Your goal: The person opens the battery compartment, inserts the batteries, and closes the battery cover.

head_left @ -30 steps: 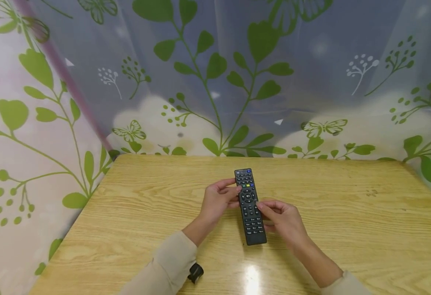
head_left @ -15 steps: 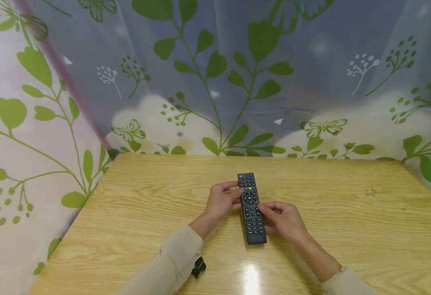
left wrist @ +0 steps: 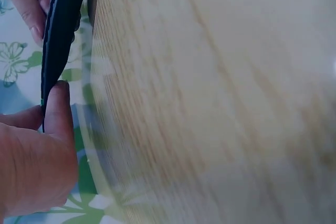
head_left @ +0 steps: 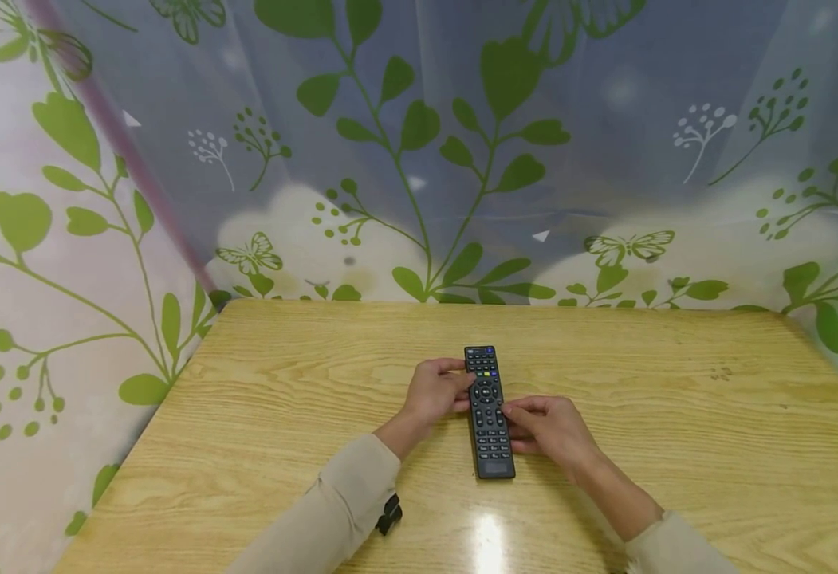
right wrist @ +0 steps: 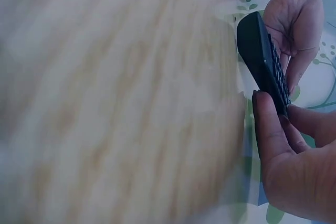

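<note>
A black remote control (head_left: 489, 422) with rows of buttons is held between both hands over the wooden table, its keys facing up. On its left edge, near the far end, my left hand (head_left: 434, 392) pinches it with the thumb on top. My right hand (head_left: 553, 430) grips the right edge around the middle, thumb at the rim and other fingers partly hidden underneath. In the left wrist view the remote (left wrist: 60, 30) shows edge-on between thumb and fingers. The right wrist view shows the remote (right wrist: 262, 56) from its side, with a hand at each edge.
The light wooden table (head_left: 282, 383) extends to both sides and meets a leaf-and-butterfly patterned cloth (head_left: 419, 159) at its back edge. A small black object (head_left: 390, 514) shows beside the left sleeve (head_left: 340, 502). Light glares off the table near the front.
The remote's far end has come nearer and lower, and it lies a little straighter in view. My left hand has shifted right and slightly toward me; the right hand has dropped slightly.
</note>
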### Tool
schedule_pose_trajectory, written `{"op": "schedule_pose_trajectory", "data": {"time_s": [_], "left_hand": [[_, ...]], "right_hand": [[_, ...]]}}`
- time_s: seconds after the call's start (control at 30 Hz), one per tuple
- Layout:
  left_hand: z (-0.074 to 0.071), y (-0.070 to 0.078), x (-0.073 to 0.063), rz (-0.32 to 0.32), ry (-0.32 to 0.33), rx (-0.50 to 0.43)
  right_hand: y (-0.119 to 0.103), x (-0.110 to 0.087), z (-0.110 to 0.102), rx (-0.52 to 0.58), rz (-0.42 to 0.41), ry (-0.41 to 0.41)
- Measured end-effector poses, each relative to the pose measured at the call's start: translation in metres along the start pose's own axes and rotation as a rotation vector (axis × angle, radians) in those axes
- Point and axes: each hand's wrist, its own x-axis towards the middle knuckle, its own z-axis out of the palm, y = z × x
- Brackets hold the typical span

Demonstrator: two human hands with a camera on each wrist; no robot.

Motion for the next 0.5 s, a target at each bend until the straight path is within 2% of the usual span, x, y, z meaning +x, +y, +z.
{"op": "schedule_pose_trajectory", "data": {"time_s": [0.5], "left_hand": [[0.0025,0.0035,0.0044,-0.039,-0.113,0.154]], "right_hand": [[-0.0013,-0.001,-0.0039,0.0,0.015,-0.039]]}}
